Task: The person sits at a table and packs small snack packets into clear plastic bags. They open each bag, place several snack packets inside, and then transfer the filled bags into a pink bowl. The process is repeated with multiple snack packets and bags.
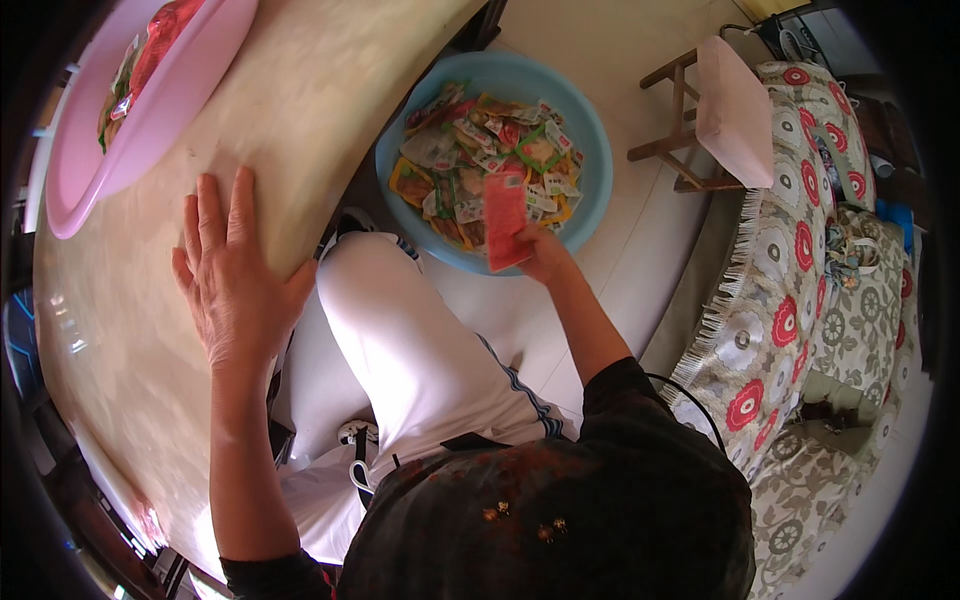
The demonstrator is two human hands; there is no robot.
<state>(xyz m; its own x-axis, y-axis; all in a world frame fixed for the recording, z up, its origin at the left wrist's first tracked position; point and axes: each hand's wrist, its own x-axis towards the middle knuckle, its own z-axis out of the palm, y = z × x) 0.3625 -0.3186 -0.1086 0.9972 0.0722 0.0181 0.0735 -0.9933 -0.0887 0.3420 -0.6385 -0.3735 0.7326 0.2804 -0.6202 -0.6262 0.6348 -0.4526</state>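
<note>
My left hand (238,262) lies flat on the glossy table top (135,315), fingers spread, holding nothing. In my right hand (546,253) is a flat red packet (505,217), gripped at its lower right edge; it bears some writing. The packet is over the near part of a round blue plastic basin (592,150) on the floor. Inside the basin is a heap of small sealed food packets (457,150), clear with green, yellow and red printing. Part of the heap is hidden behind the red packet and my hand.
A pink plastic basin (187,97) with a red packet (161,37) and others stands at the table's far left. Right of the blue basin are a wooden stool (731,112) with a pale seat and a sofa with a fringed floral cover (780,315). My knee (360,262) is beside the table edge.
</note>
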